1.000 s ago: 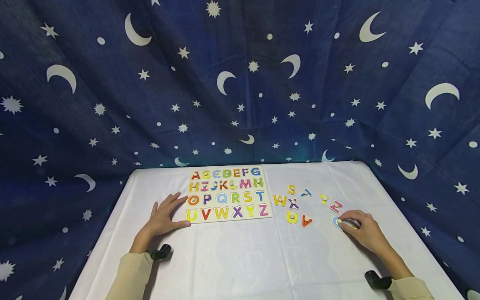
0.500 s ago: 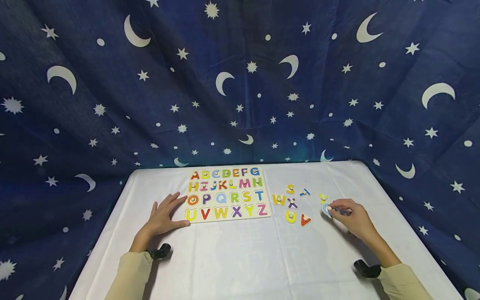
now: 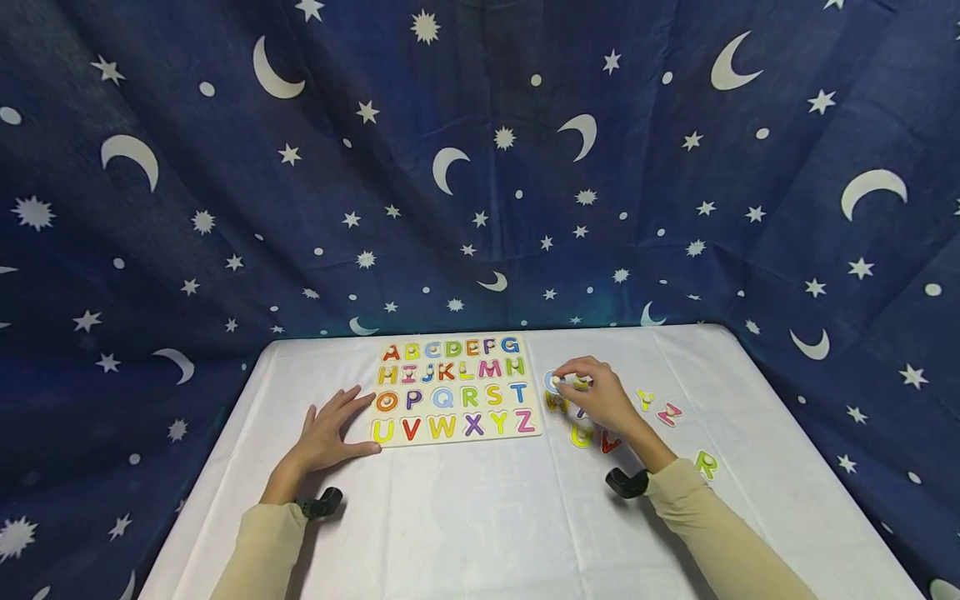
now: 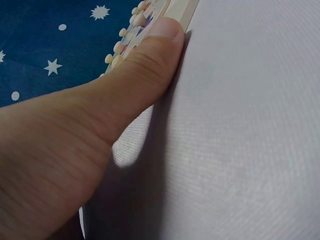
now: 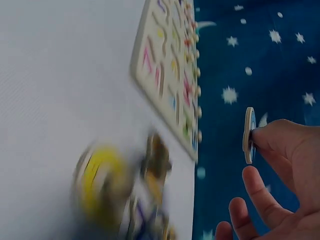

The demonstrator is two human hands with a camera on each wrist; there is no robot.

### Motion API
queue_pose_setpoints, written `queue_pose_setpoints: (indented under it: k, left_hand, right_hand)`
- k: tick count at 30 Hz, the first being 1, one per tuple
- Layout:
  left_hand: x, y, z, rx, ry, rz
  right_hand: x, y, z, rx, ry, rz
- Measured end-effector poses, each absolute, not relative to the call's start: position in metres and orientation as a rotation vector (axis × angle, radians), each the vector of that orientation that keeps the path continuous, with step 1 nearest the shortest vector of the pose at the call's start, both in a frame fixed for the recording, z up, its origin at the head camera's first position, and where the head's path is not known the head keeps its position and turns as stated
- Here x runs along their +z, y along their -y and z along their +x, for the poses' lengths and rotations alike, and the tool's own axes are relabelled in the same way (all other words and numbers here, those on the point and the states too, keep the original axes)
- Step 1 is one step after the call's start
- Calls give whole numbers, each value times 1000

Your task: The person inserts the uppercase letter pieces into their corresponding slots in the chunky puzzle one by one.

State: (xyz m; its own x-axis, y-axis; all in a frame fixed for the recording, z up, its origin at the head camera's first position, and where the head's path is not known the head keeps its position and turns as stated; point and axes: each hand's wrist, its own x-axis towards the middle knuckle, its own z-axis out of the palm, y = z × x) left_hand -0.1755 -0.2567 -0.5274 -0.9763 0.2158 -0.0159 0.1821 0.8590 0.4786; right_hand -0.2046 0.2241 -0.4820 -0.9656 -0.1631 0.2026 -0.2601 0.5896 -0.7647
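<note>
My left hand (image 3: 326,433) rests at the left end of a wooden alphabet puzzle board (image 3: 535,401), fingers spread, with the thumb (image 4: 160,42) touching its edge. Knobbed letters fill the top two rows, and an orange O and purple P sit in the third. My right hand (image 3: 600,400) pinches the knob of a rounded light-blue letter puzzle piece (image 3: 550,382), held upright above the table in the right wrist view. Beneath that hand lie a yellow W (image 3: 557,403), a yellow U (image 3: 581,436) and a red V (image 3: 610,442); other pieces are partly hidden.
Farther right lie a yellow Y (image 3: 646,400), a pink Z (image 3: 669,414) and a green R (image 3: 706,464). A white cloth (image 3: 465,533) covers the table. Behind it hangs a dark blue curtain (image 3: 390,142) with moons and stars.
My right hand has carried the light-blue piece left, from the table's right side to near the board's right edge. The green R is now uncovered. My left hand has stayed put.
</note>
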Motion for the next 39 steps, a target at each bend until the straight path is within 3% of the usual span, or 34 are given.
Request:
queue_pose_setpoints:
  k: [10,19,39]
  left_hand:
    - [-528,259,-176,748,-2966,330]
    - [-526,257,-176,754,-2960,331]
    - [-528,261,-176,767,-2982,374]
  right_hand:
    - [-490,-136,-238,1432,2677,555]
    - [-509,-74,-248,1416,2746,569]
    - [-525,-38,-249,1177,2773,637]
